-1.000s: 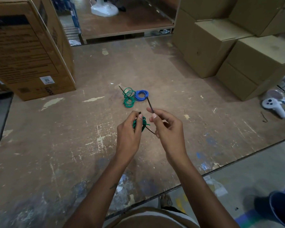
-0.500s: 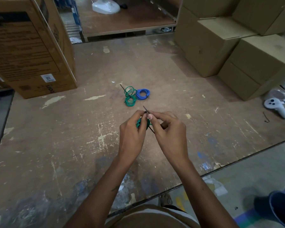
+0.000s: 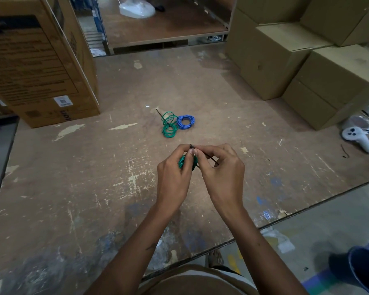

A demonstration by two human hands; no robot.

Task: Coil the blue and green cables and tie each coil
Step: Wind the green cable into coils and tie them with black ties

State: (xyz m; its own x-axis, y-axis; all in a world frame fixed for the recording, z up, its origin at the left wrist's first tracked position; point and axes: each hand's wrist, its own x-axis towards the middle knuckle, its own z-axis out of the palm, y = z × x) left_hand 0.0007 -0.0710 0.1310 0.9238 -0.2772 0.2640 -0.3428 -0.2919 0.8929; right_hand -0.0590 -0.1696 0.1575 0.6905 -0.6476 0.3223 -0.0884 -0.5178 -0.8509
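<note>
Green coil (image 3: 182,163) pinched by both hands; box (image 3: 30,67) print seemingly illegible.

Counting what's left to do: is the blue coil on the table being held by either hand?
No. The blue coil lies untouched on the table, beyond both hands, which hold a green coil.

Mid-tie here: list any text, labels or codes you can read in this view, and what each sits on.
"uon": partial sideways letters, low on the big cardboard box at left; the rest is cut off.
Printed black text block on that box: too blurred to read.
White sticker with a code on the same box: too small to read.
Stacked boxes at right: no legible text.
</note>
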